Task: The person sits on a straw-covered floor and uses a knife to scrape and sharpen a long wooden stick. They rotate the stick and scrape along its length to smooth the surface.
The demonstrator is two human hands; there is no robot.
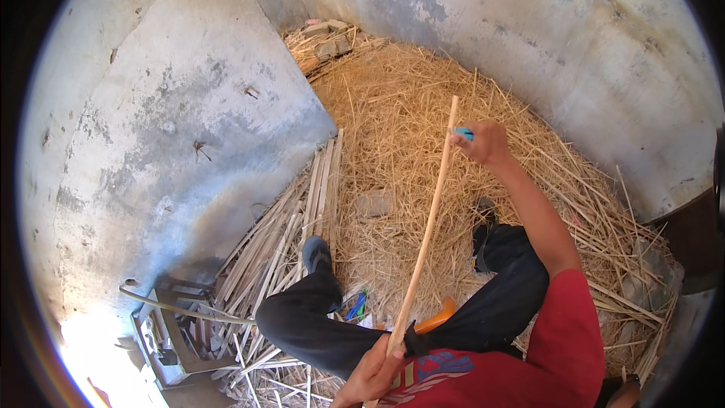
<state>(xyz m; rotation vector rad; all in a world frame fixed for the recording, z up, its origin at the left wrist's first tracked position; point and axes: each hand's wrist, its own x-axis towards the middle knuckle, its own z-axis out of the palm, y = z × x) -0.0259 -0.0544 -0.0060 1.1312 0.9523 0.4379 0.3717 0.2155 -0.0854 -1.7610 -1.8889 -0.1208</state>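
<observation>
A long, pale strip of wood or bamboo (pixel 427 238) slants up and away from my lap. My left hand (pixel 375 372) is closed around its near end, close to my waist. Near the far end, my right hand (pixel 485 142), arm stretched out, grips a small blue tool (pixel 464 134) against the strip's right side. Only a bit of blue shows beyond the fingers, so its blade or edge cannot be made out. The strip's far tip sticks out past the right hand.
Straw-like shavings (pixel 408 83) cover the floor ahead. A stack of pale strips (pixel 321 181) lies left of my foot, beside a wooden frame (pixel 170 332). A brick (pixel 373 203) sits among the shavings. Worn plaster walls (pixel 513 23) close in the far side.
</observation>
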